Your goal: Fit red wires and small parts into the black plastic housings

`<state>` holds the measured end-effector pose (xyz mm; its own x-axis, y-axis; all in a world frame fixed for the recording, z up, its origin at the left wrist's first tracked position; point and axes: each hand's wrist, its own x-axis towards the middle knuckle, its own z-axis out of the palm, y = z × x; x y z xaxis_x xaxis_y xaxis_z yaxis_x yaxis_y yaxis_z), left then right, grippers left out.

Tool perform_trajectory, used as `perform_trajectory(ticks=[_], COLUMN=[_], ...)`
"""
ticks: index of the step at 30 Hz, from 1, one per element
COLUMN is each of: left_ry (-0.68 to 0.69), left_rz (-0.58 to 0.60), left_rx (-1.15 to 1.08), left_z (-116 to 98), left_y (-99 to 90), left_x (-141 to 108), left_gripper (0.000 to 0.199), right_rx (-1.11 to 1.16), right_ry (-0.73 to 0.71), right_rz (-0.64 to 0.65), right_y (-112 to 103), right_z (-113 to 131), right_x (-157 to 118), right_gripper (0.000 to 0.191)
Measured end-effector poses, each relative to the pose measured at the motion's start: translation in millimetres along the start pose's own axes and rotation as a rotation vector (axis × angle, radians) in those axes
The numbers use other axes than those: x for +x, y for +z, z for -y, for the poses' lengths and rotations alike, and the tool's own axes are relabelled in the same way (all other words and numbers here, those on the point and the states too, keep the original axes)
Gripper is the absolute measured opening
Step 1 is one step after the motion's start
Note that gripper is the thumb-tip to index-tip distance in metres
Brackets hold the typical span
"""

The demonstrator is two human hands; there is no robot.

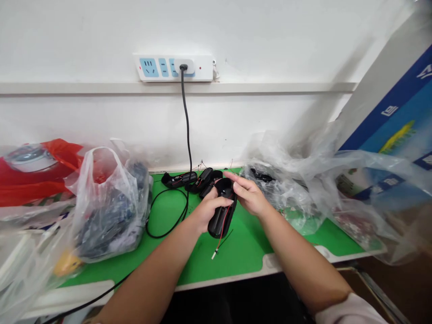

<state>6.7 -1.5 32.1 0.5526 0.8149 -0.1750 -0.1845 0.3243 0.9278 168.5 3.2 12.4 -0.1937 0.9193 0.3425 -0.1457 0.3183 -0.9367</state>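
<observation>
Between my hands, over the front middle of the table, is a black plastic housing (pixel 219 222) with a rounded lower end and a round, ring-like upper part. My left hand (pixel 209 206) is closed around its left side, thumb lying across the front. My right hand (pixel 249 194) grips the upper right edge, its fingers at the ring part. A thin red wire (pixel 222 225) and a black one run down the housing to a small white connector (pixel 214 254) hanging below. Just behind lie several similar black housings (pixel 202 179), some with thin wires sticking up.
A black power cable (pixel 186 117) drops from a white socket strip (pixel 202 67) and coils on the green tabletop (pixel 248 245). Filled clear plastic bags stand left (pixel 111 216) and right (pixel 290 193). A red bag (pixel 33 186) is far left, a blue printed board (pixel 398 121) far right.
</observation>
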Motion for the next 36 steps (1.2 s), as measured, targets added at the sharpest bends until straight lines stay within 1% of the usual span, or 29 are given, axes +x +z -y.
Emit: perform_trajectory(ticks=[2, 4, 6, 8, 10, 13, 16, 18, 19, 20, 21, 22, 23, 24, 25, 26, 28, 29, 31, 32, 33, 34, 35, 36], left_ry=[0.135, 0.294, 0.416, 0.481, 0.521, 0.578, 0.64, 0.649, 0.644, 0.636, 0.634, 0.643, 0.664, 0.696, 0.736, 0.78, 0.862, 0.899, 0.951, 0.968, 0.966, 0.965, 0.949, 0.848], left_rz=[0.019, 0.027, 0.018, -0.004, 0.0, 0.013, -0.025, -0.043, -0.047, -0.049, -0.045, -0.028, 0.003, 0.049, 0.103, 0.161, 0.271, 0.327, 0.429, 0.461, 0.456, 0.427, 0.368, 0.242], left_rx=[0.104, 0.298, 0.481, 0.6, 0.663, 0.68, 0.675, 0.691, 0.722, 0.775, 0.849, 0.934, 1.019, 1.094, 1.151, 1.195, 1.272, 1.307, 1.382, 1.412, 1.445, 1.463, 1.463, 1.477], left_z=[1, 1, 1, 1, 1, 3, 5, 5, 5, 4, 4, 4, 4, 4, 4, 4, 4, 4, 8, 12, 19, 28, 38, 50], left_y=[-0.5, -2.7, -4.4, -4.4, -2.1, 4.1, 9.3, 10.8, 11.3, 12.0, 13.2, 15.2, 18.2, 22.3, 27.6, 33.8, 47.2, 52.8, 56.5, 52.4, 43.3, 28.9, 9.6, -13.7], left_x=[1, 2, 1, 0, -2, -3, -4, -6, -8, -11, -15, -18, -23, -27, -31, -36, -48, -56, -78, -91, -105, -121, -139, -158], left_gripper=[0.057, 0.064, 0.07, 0.07, 0.067, 0.061, 0.056, 0.052, 0.05, 0.049, 0.05, 0.052, 0.056, 0.059, 0.061, 0.063, 0.062, 0.06, 0.049, 0.039, 0.03, 0.025, 0.025, 0.03], right_rx=[-0.039, -0.125, -0.232, -0.323, -0.398, -0.481, -0.447, -0.335, -0.255, -0.177, -0.125, -0.12, -0.176, -0.293, -0.45, -0.616, -0.885, -0.962, -1.005, -0.985, -0.952, -0.92, -0.892, -0.875], right_ry=[-0.048, -0.118, -0.186, -0.252, -0.32, -0.413, -0.435, -0.38, -0.332, -0.275, -0.209, -0.132, -0.048, 0.043, 0.128, 0.196, 0.263, 0.27, 0.282, 0.294, 0.309, 0.325, 0.333, 0.331], right_rz=[-0.042, -0.127, -0.211, -0.252, -0.263, -0.27, -0.224, -0.188, -0.197, -0.238, -0.308, -0.39, -0.459, -0.487, -0.464, -0.41, -0.281, -0.242, -0.221, -0.216, -0.213, -0.217, -0.227, -0.239], right_y=[1, 3, 6, 10, 12, 13, 14, 11, 9, 5, 0, -6, -12, -19, -26, -31, -37, -37, -34, -31, -29, -26, -23, -21], right_z=[2, 4, 7, 9, 10, 11, 13, 12, 10, 9, 6, 4, 1, -1, -3, -6, -10, -13, -21, -26, -31, -36, -41, -46], right_x=[-2, -3, -5, -7, -9, -12, -13, -11, -9, -7, -4, -1, 2, 5, 7, 9, 10, 10, 9, 9, 9, 9, 9, 9], right_gripper=[0.041, 0.039, 0.038, 0.037, 0.038, 0.037, 0.037, 0.035, 0.035, 0.038, 0.043, 0.049, 0.053, 0.054, 0.054, 0.052, 0.048, 0.044, 0.038, 0.038, 0.039, 0.043, 0.048, 0.054])
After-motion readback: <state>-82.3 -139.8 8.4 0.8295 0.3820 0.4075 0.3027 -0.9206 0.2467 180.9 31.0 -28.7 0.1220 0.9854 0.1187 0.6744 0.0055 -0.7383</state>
